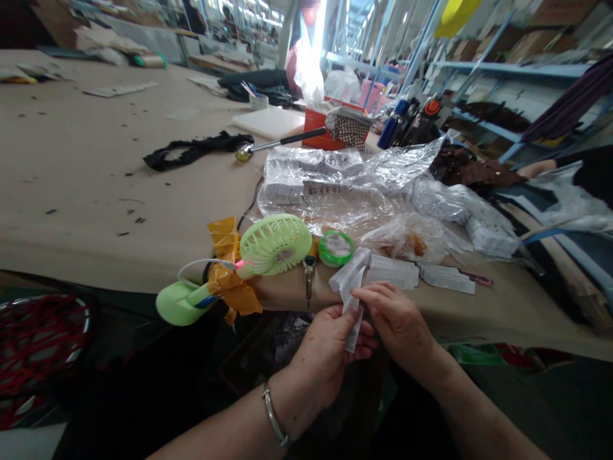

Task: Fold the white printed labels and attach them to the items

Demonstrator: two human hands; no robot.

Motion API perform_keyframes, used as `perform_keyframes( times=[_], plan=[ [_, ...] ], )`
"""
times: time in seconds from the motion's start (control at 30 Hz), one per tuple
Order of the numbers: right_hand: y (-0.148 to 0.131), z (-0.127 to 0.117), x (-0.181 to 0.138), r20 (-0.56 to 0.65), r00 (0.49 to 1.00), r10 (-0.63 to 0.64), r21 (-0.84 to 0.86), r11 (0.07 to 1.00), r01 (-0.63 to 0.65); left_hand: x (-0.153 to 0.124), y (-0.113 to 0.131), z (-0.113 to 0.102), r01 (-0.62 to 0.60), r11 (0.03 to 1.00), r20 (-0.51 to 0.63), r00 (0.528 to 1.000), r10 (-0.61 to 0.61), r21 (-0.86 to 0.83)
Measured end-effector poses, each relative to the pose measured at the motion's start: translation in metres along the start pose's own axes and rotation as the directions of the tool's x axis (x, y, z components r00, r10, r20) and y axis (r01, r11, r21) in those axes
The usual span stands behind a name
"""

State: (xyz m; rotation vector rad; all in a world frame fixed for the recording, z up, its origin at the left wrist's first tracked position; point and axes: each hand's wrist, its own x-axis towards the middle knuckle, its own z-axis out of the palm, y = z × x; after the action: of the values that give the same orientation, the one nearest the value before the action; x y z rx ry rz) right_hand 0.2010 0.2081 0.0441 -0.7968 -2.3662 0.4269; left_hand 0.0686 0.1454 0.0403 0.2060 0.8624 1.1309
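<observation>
My left hand (328, 351) and my right hand (397, 322) meet just below the table's front edge. Both pinch a small clear plastic bag (352, 291) that holds white paper tags. The left fingers curl round its lower end, while the right fingertips grip its upper part. A silver bracelet (274, 415) circles my left wrist. Right above the hands, stacks of white tags (393, 271) lie on the table edge.
A green hand fan (275, 246) taped with orange tape stands at the table edge, next to a green tape roll (336, 249). Clear bags of tags (311, 179) lie behind. A hammer (278, 142), black fabric (196, 150) and a red box (318, 124) sit farther back.
</observation>
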Motion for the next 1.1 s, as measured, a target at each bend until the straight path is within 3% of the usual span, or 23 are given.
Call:
perform_keyframes(
  times=[0.27, 0.33, 0.43, 0.6, 0.83, 0.97, 1.1],
  plan=[
    [0.003, -0.017, 0.03, 0.014, 0.985, -0.171, -0.24, 0.956, 0.169, 0.001, -0.003, -0.005, -0.025, 0.997, 0.011, 1.0, 0.024, 0.08],
    [0.004, -0.028, 0.045, 0.079, 0.983, -0.164, -0.318, 0.931, 0.18, 0.0, -0.006, -0.007, 0.0, 0.995, -0.003, 1.0, 0.001, 0.097],
    [0.01, -0.041, 0.07, 0.271, 0.957, -0.107, -0.431, 0.875, 0.22, -0.002, -0.011, -0.012, 0.036, 0.99, 0.002, 0.999, -0.036, 0.134],
    [0.022, -0.042, 0.098, 0.433, 0.899, -0.059, -0.442, 0.855, 0.27, -0.007, -0.02, -0.021, 0.119, 0.976, 0.006, 0.993, -0.122, 0.183],
    [0.022, -0.045, 0.091, 0.351, 0.935, 0.048, -0.272, 0.961, 0.053, -0.012, -0.026, -0.028, 0.087, 0.973, 0.024, 0.995, -0.094, 0.213],
    [0.025, -0.043, 0.083, 0.3, 0.953, 0.049, -0.22, 0.975, 0.019, -0.012, -0.028, -0.029, 0.069, 0.97, 0.039, 0.996, -0.081, 0.233],
    [0.031, -0.036, 0.081, 0.163, 0.983, 0.086, -0.153, 0.986, -0.061, -0.011, -0.031, -0.028, 0.077, 0.968, 0.039, 0.995, -0.089, 0.239]
  ],
)
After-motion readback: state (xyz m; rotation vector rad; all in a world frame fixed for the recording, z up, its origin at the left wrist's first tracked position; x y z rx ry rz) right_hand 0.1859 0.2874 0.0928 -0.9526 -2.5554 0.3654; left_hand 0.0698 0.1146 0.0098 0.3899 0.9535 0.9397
